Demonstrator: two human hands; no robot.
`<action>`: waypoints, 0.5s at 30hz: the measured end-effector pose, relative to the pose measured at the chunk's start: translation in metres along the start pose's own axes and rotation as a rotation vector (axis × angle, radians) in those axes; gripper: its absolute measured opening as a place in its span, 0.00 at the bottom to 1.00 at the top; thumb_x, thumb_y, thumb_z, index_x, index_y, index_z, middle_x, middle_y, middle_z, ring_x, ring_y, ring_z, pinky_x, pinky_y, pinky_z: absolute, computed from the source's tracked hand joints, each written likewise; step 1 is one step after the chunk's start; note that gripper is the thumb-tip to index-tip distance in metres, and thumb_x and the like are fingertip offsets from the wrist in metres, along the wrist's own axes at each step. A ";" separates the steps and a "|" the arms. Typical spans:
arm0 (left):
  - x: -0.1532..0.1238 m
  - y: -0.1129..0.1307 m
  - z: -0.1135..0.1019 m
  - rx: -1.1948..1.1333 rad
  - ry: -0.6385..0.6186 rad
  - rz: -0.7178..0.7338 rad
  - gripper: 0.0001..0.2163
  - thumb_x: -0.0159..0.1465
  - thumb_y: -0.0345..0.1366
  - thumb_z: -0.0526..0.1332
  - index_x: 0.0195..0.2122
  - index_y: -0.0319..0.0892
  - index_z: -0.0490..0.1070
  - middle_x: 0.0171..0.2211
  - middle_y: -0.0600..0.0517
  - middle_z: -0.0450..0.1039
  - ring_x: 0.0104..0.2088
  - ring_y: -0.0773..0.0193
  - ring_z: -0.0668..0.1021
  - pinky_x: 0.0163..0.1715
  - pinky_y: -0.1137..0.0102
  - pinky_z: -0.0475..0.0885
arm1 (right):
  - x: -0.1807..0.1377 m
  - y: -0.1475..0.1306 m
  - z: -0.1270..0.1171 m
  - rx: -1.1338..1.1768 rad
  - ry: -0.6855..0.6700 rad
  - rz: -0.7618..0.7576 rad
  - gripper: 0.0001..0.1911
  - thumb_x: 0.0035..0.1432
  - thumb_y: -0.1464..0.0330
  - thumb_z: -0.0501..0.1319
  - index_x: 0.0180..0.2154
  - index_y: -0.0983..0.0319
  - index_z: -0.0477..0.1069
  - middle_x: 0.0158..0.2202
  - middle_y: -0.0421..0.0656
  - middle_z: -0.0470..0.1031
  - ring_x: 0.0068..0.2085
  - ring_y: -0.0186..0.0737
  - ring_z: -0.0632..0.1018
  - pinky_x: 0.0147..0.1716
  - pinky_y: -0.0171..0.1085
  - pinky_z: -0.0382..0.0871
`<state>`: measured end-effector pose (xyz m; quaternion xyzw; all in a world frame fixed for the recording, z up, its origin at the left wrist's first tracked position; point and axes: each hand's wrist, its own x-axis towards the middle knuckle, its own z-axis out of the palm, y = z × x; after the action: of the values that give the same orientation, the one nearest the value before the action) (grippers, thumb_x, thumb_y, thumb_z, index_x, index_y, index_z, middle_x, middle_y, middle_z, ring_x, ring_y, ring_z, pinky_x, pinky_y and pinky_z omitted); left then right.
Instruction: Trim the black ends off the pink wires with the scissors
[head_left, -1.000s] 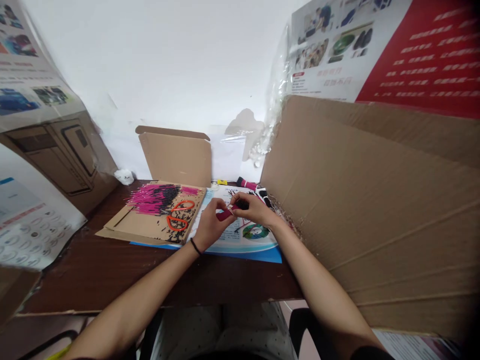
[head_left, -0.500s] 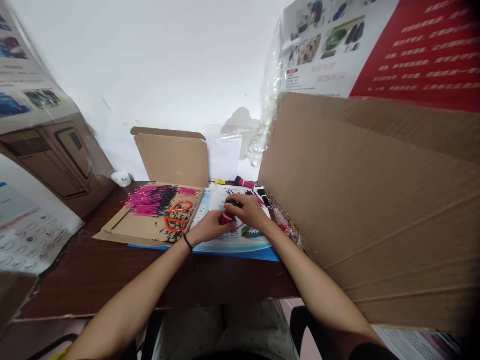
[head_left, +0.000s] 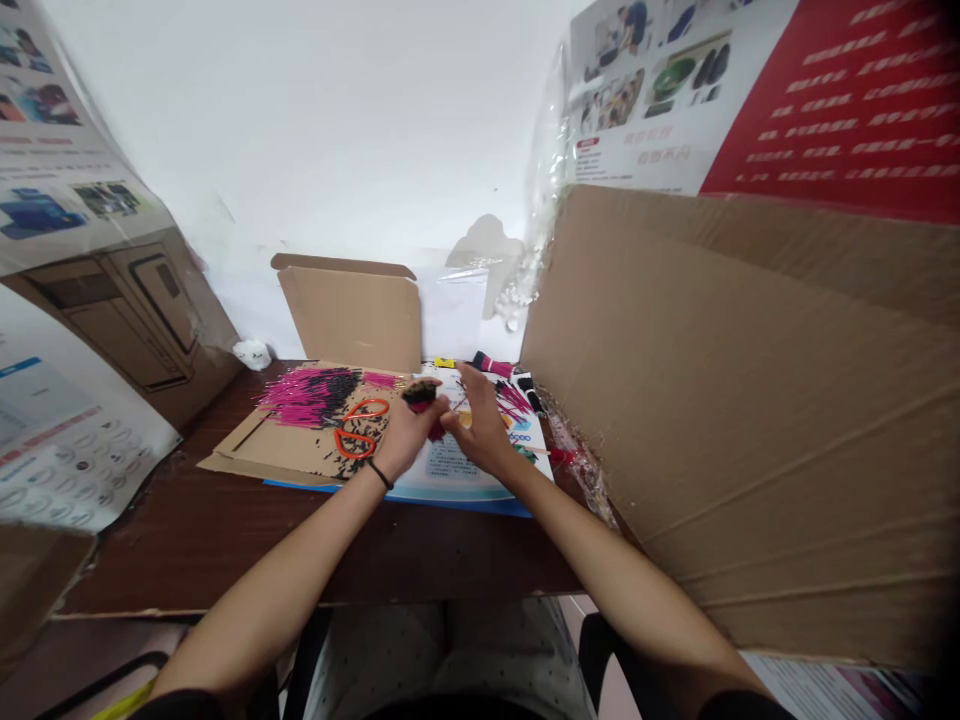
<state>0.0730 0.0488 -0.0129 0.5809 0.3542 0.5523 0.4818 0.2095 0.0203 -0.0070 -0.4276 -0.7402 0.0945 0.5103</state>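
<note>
My left hand (head_left: 409,435) is wrapped round a bundle of thin sticks (head_left: 421,393). Its dark ends point up and a deep pink part shows below the fingers. Close on the right, my right hand (head_left: 480,425) has its fingers spread, with the thumb near the bundle; whether the thumb touches it I cannot tell. To the left of my left hand, orange-handled scissors (head_left: 358,428) lie on a flattened cardboard box (head_left: 259,452). A large pile of pink, black-ended sticks (head_left: 307,395) lies there too, among small black bits.
Loose pink sticks (head_left: 512,400) lie on a printed sheet (head_left: 450,480) beyond my right hand. Another tied bundle (head_left: 493,365) and a yellow item (head_left: 444,362) are at the wall. A tall cardboard panel (head_left: 720,400) bounds the right side. Crumpled plastic (head_left: 589,480) lies along its foot.
The bundle has moved left and up in my left hand and its dark ends now show. My right hand has come off the bundle, and its fingers have spread.
</note>
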 end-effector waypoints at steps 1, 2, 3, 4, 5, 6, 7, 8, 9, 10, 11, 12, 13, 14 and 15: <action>0.002 -0.001 -0.002 -0.084 0.040 -0.038 0.21 0.53 0.48 0.66 0.42 0.41 0.67 0.26 0.53 0.74 0.26 0.64 0.77 0.28 0.68 0.72 | 0.000 0.002 0.002 0.056 0.018 0.105 0.34 0.58 0.50 0.55 0.59 0.63 0.55 0.59 0.57 0.59 0.56 0.50 0.65 0.51 0.50 0.63; 0.004 -0.001 -0.003 -0.159 0.080 -0.056 0.22 0.52 0.50 0.66 0.41 0.41 0.67 0.27 0.52 0.75 0.28 0.64 0.78 0.30 0.68 0.73 | 0.000 0.004 0.004 0.113 -0.013 0.207 0.33 0.57 0.51 0.57 0.57 0.63 0.56 0.57 0.56 0.61 0.52 0.49 0.68 0.47 0.48 0.67; 0.005 -0.002 -0.004 -0.220 0.108 -0.062 0.22 0.51 0.52 0.66 0.38 0.41 0.67 0.29 0.50 0.76 0.32 0.63 0.79 0.33 0.68 0.73 | 0.000 0.005 0.006 0.168 -0.091 0.286 0.30 0.56 0.51 0.58 0.53 0.63 0.59 0.53 0.55 0.66 0.47 0.46 0.72 0.42 0.45 0.69; 0.005 -0.003 -0.004 -0.268 0.112 -0.071 0.23 0.50 0.54 0.67 0.37 0.41 0.68 0.32 0.48 0.77 0.36 0.61 0.79 0.36 0.67 0.73 | 0.000 0.005 0.009 0.215 -0.196 0.334 0.27 0.55 0.52 0.59 0.50 0.63 0.61 0.48 0.52 0.69 0.42 0.43 0.74 0.38 0.42 0.70; 0.005 -0.004 -0.005 -0.301 0.083 -0.090 0.23 0.49 0.54 0.67 0.35 0.41 0.68 0.36 0.47 0.78 0.39 0.60 0.79 0.38 0.66 0.73 | -0.001 0.005 0.011 0.249 -0.302 0.356 0.23 0.56 0.54 0.59 0.46 0.63 0.63 0.42 0.48 0.72 0.37 0.40 0.75 0.35 0.40 0.69; 0.004 -0.004 -0.005 -0.320 0.026 -0.116 0.22 0.49 0.54 0.67 0.35 0.41 0.69 0.40 0.45 0.78 0.42 0.59 0.79 0.40 0.66 0.73 | -0.002 0.003 0.014 0.269 -0.386 0.360 0.20 0.56 0.55 0.58 0.44 0.62 0.63 0.37 0.45 0.72 0.32 0.38 0.74 0.32 0.38 0.68; 0.003 -0.004 -0.004 -0.325 -0.036 -0.135 0.22 0.49 0.53 0.68 0.35 0.40 0.70 0.42 0.44 0.77 0.44 0.57 0.78 0.42 0.65 0.72 | -0.003 0.001 0.015 0.275 -0.440 0.355 0.17 0.57 0.57 0.58 0.41 0.62 0.64 0.32 0.42 0.72 0.29 0.36 0.73 0.30 0.37 0.67; 0.002 -0.003 -0.005 -0.325 -0.084 -0.144 0.23 0.48 0.52 0.69 0.36 0.40 0.70 0.44 0.43 0.77 0.45 0.57 0.78 0.42 0.65 0.72 | -0.005 -0.001 0.016 0.270 -0.468 0.353 0.14 0.57 0.58 0.57 0.39 0.62 0.64 0.29 0.39 0.71 0.27 0.34 0.71 0.28 0.35 0.65; 0.002 -0.002 -0.005 -0.325 -0.105 -0.143 0.23 0.48 0.51 0.70 0.38 0.40 0.71 0.44 0.42 0.77 0.46 0.56 0.77 0.43 0.65 0.72 | -0.006 -0.003 0.016 0.254 -0.482 0.352 0.12 0.58 0.60 0.56 0.37 0.62 0.63 0.26 0.38 0.69 0.26 0.33 0.70 0.27 0.34 0.63; 0.003 0.000 -0.006 -0.330 -0.090 -0.131 0.25 0.47 0.50 0.70 0.41 0.40 0.71 0.43 0.43 0.77 0.45 0.57 0.78 0.43 0.65 0.72 | -0.007 -0.005 0.016 0.225 -0.494 0.351 0.10 0.59 0.61 0.55 0.34 0.61 0.63 0.24 0.37 0.68 0.25 0.33 0.68 0.26 0.34 0.62; 0.003 0.002 -0.008 -0.339 -0.050 -0.122 0.26 0.48 0.51 0.69 0.44 0.42 0.70 0.42 0.44 0.77 0.44 0.58 0.79 0.42 0.65 0.73 | -0.008 -0.006 0.015 0.184 -0.506 0.349 0.09 0.59 0.62 0.55 0.31 0.61 0.62 0.23 0.36 0.67 0.25 0.32 0.67 0.25 0.33 0.60; 0.004 0.004 -0.009 -0.338 -0.009 -0.108 0.26 0.51 0.52 0.67 0.47 0.43 0.69 0.41 0.45 0.78 0.41 0.59 0.79 0.41 0.65 0.73 | -0.009 -0.007 0.015 0.133 -0.517 0.343 0.10 0.59 0.62 0.54 0.29 0.60 0.61 0.23 0.36 0.67 0.25 0.32 0.66 0.25 0.33 0.58; 0.005 0.006 -0.011 -0.307 0.011 -0.096 0.25 0.53 0.53 0.65 0.47 0.43 0.69 0.39 0.46 0.78 0.38 0.60 0.80 0.40 0.65 0.73 | -0.010 -0.007 0.014 0.079 -0.525 0.336 0.10 0.58 0.63 0.54 0.27 0.60 0.60 0.23 0.37 0.66 0.25 0.32 0.65 0.25 0.33 0.57; 0.005 0.008 -0.012 -0.238 0.000 -0.081 0.23 0.55 0.53 0.63 0.45 0.42 0.70 0.37 0.46 0.79 0.36 0.61 0.80 0.39 0.65 0.74 | -0.010 -0.006 0.015 0.029 -0.526 0.327 0.10 0.58 0.63 0.55 0.27 0.60 0.60 0.23 0.37 0.66 0.24 0.32 0.65 0.25 0.33 0.56; 0.005 0.010 -0.013 -0.139 -0.036 -0.056 0.21 0.57 0.53 0.60 0.42 0.41 0.73 0.34 0.46 0.79 0.34 0.60 0.80 0.37 0.65 0.74 | -0.010 -0.005 0.016 -0.010 -0.521 0.318 0.09 0.57 0.65 0.55 0.27 0.61 0.61 0.23 0.37 0.66 0.24 0.32 0.65 0.25 0.33 0.56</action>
<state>0.0595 0.0531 -0.0029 0.5458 0.3222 0.5514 0.5425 0.1942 0.0147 -0.0179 -0.5019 -0.7704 0.2758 0.2801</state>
